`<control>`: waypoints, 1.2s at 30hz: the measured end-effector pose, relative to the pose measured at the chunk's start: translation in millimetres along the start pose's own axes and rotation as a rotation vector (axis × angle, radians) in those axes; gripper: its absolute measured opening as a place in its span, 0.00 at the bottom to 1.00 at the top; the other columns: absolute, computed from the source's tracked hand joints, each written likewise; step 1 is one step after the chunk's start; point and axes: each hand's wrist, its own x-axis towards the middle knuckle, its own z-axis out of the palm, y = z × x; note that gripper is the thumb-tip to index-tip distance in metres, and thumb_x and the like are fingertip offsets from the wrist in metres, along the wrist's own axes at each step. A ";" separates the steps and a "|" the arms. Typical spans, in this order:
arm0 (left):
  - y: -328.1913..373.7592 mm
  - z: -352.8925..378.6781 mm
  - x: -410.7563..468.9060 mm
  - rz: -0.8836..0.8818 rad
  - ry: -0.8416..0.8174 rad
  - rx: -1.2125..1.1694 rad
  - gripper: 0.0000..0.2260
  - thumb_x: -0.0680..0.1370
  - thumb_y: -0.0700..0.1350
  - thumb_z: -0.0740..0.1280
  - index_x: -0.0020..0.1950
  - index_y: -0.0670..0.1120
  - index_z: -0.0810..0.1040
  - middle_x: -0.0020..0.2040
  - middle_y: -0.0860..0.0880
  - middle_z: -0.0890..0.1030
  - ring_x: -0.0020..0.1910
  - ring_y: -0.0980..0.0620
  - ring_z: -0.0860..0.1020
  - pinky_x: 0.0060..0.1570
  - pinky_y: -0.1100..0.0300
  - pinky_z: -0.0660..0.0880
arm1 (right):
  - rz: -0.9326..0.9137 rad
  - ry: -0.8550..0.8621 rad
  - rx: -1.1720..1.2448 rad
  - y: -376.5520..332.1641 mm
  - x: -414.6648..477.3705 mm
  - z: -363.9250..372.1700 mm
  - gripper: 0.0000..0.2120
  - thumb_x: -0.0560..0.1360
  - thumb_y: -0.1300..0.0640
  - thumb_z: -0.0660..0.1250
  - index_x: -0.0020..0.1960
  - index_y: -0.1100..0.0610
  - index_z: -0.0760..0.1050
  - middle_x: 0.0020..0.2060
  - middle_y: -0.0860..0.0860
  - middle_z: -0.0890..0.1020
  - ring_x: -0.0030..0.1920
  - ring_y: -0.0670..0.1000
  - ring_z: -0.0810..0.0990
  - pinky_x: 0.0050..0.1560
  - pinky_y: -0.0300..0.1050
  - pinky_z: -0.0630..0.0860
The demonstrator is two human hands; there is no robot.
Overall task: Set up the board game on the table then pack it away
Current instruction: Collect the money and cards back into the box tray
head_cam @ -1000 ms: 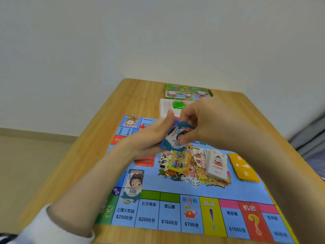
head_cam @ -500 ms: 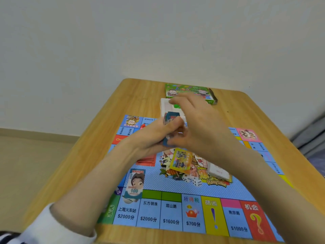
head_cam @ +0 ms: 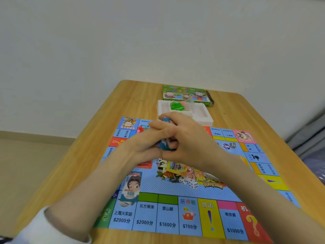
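The colourful game board (head_cam: 175, 215) lies flat on the wooden table (head_cam: 133, 95). Above its far half my left hand (head_cam: 146, 140) and my right hand (head_cam: 186, 138) meet, both gripping a small stack of blue play money (head_cam: 165, 146); only its edges show between the fingers. One loose 100 note (head_cam: 131, 189) lies on the board's near left. Two white dice (head_cam: 189, 183) and a yellow card (head_cam: 177, 169) sit at the board's centre. A white card deck is mostly hidden under my right forearm.
A white plastic tray (head_cam: 202, 117) holding green pieces (head_cam: 175, 105) stands beyond the board, with the green game box (head_cam: 186, 94) behind it. Red pieces (head_cam: 140, 129) sit at the board's far left and a red card stack (head_cam: 145, 163) below my left hand. A wall runs behind the table.
My right hand has closed down over the money stack held in my left hand, hiding most of it. The view shifted slightly right, covering the white deck and orange cards.
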 end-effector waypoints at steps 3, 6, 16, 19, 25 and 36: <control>0.3 3.5 0.4 0.006 -0.026 0.047 0.20 0.45 0.50 0.85 0.31 0.46 0.83 0.26 0.50 0.77 0.22 0.58 0.74 0.24 0.66 0.74 | 0.027 0.028 -0.024 0.8 2.0 0.3 0.33 0.66 0.48 0.72 0.69 0.52 0.70 0.56 0.54 0.78 0.56 0.54 0.75 0.65 0.48 0.66; 4.1 0.0 4.6 0.079 -0.045 -0.033 0.20 0.53 0.47 0.84 0.36 0.44 0.78 0.24 0.53 0.69 0.18 0.62 0.65 0.22 0.68 0.68 | 0.182 -0.008 0.117 -4.7 -0.3 -4.1 0.52 0.63 0.46 0.77 0.77 0.54 0.51 0.64 0.52 0.72 0.65 0.49 0.67 0.67 0.40 0.59; 25.9 -22.0 1.2 0.208 -0.221 -0.525 0.10 0.79 0.33 0.61 0.39 0.41 0.67 0.29 0.48 0.62 0.25 0.53 0.63 0.28 0.61 0.61 | 0.207 -0.391 0.078 -59.8 -14.7 35.3 0.09 0.78 0.58 0.63 0.54 0.62 0.78 0.51 0.56 0.77 0.53 0.58 0.75 0.51 0.55 0.75; 24.4 -19.2 1.5 0.194 -0.217 -0.496 0.10 0.79 0.33 0.61 0.38 0.41 0.67 0.29 0.48 0.62 0.24 0.54 0.63 0.27 0.62 0.63 | 0.176 -0.386 0.039 -65.1 -13.7 46.7 0.09 0.77 0.58 0.66 0.53 0.60 0.79 0.50 0.55 0.77 0.50 0.57 0.75 0.48 0.54 0.76; 25.5 -21.4 1.0 0.192 -0.251 -0.518 0.10 0.79 0.33 0.61 0.38 0.42 0.67 0.29 0.49 0.62 0.24 0.54 0.63 0.27 0.61 0.65 | 0.158 -0.405 0.000 -70.5 -3.0 39.8 0.04 0.75 0.61 0.66 0.43 0.61 0.73 0.45 0.56 0.75 0.44 0.58 0.73 0.40 0.49 0.73; 25.5 -21.3 1.4 0.225 -0.258 -0.500 0.15 0.74 0.33 0.69 0.36 0.44 0.65 0.27 0.51 0.61 0.22 0.57 0.61 0.23 0.64 0.67 | 0.194 -0.557 0.179 -67.1 2.2 28.7 0.08 0.74 0.57 0.68 0.45 0.63 0.74 0.44 0.57 0.76 0.45 0.57 0.75 0.43 0.53 0.75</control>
